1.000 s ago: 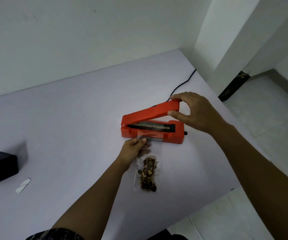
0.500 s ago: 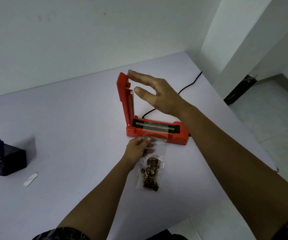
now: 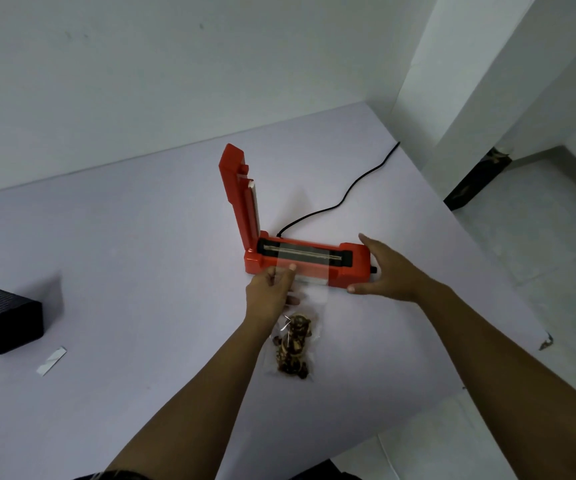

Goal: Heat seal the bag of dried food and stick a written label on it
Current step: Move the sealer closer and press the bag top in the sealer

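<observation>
Left hand pinches bag edge across open sealer

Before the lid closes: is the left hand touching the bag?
Touching. Head view: the left hand pinches the bag near its open end.

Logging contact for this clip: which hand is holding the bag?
The left hand pinches the bag lying across the red sealer; the right hand, fingers straight, sits at the sealer's end instead.
</observation>
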A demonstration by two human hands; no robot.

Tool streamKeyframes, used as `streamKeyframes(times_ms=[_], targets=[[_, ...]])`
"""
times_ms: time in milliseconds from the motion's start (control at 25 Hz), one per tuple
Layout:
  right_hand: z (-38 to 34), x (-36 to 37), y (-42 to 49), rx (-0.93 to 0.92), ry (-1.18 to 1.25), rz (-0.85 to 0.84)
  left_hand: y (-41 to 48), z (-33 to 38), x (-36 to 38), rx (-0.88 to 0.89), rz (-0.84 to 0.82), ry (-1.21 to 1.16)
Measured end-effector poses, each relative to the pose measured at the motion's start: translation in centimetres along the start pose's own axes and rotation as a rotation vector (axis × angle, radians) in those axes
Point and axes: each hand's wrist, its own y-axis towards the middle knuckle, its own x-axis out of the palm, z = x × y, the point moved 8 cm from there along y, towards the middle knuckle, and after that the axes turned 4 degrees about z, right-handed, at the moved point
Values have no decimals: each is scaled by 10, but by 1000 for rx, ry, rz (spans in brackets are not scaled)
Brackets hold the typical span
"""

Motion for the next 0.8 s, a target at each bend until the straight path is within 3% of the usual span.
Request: streamKeyframes(times_ms=[320,480,800], targets=[[1,2,0,-76,17,168,-13,25,-3,166,315,315],[3,1,2,-77,49,176,-15,33,0,223,354,366],[6,3,3,-68,91,191,-29,46,3,311,332,252]])
